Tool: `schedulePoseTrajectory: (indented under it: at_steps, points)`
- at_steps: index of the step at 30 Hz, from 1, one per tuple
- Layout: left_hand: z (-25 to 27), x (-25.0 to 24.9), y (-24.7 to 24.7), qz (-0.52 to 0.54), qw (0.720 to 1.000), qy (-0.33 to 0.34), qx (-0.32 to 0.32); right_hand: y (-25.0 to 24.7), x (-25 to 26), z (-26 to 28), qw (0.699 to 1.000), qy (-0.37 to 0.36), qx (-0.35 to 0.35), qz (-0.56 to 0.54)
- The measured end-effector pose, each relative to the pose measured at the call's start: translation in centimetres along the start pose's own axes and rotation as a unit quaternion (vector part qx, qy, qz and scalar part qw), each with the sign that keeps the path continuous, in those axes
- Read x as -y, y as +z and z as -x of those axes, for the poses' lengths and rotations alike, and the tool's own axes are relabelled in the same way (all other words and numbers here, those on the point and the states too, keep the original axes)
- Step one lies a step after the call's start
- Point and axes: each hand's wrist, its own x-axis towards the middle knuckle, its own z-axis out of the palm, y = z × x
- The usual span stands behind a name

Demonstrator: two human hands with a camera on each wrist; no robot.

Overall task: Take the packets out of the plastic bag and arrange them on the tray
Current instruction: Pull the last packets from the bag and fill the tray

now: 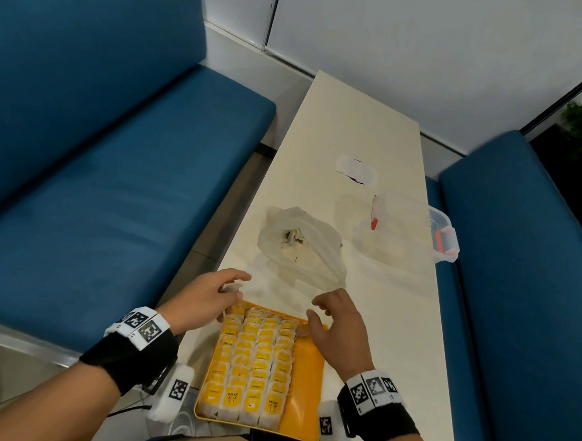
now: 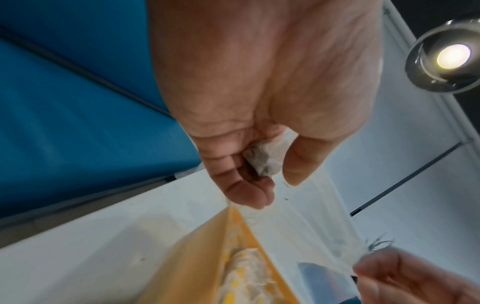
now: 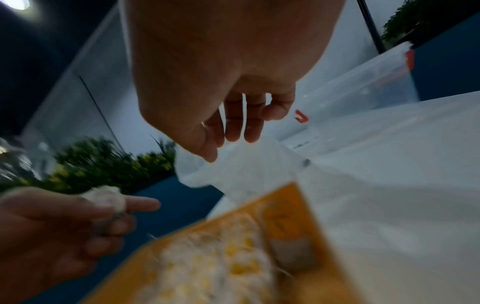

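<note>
Head view: tray (image 1: 304,383) nearly full, four rows of packets (image 1: 255,363).
Your left hand (image 1: 208,297) pinches one packet (image 2: 265,160); right hand (image 1: 336,327) hangs loose; plastic bag (image 1: 301,251) looks almost emptied.

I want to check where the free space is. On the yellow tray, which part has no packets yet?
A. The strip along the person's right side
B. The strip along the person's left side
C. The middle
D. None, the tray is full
A: in the head view the packets fill rows from the left edge of the yellow tray, and only the strip on the person's right shows bare yellow.
</note>
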Motion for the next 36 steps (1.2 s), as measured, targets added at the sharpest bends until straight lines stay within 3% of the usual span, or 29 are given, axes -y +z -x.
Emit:
schedulePoseTrajectory:
  at_steps: [3, 6, 11, 15, 18, 22, 32, 36]
  points:
    - [0.0, -1.7, 0.9, 0.013, 0.999, 0.021, 0.040, -1.4, 4.5, -1.1, 0.994, -0.058, 0.018, -0.086]
    - [0.2, -3.5, 2.5, 0.011, 0.996, 0.049, 0.079, -1.7, 7.0, -1.8, 0.985, -0.048, 0.078, -0.145]
    - [0.8, -4.9, 3.9, 0.013, 0.993, 0.058, 0.099, -1.2, 7.1, -1.6, 0.979, -0.006, 0.125, -0.163]
    - [0.9, -5.0, 4.1, 0.016, 0.995, 0.048, 0.091, -1.8, 6.3, -1.3, 0.969, -0.017, 0.179, -0.169]
    - [0.8, -5.1, 4.5, 0.013, 0.995, 0.052, 0.088, -1.8, 5.8, -1.0, 0.976, -0.027, 0.162, -0.143]
    - [0.7, -5.0, 4.9, 0.024, 0.994, 0.075, 0.080, -2.0, 5.4, -0.9, 0.988, -0.032, 0.081, -0.130]
    - [0.6, -4.2, 5.8, 0.033, 0.995, 0.088, 0.037, -3.6, 5.2, -1.0, 0.947, 0.150, 0.076, -0.272]
    - [0.2, -4.2, 6.6, 0.012, 0.994, 0.106, -0.004, -3.4, 5.4, -1.3, 0.908, 0.233, 0.070, -0.342]
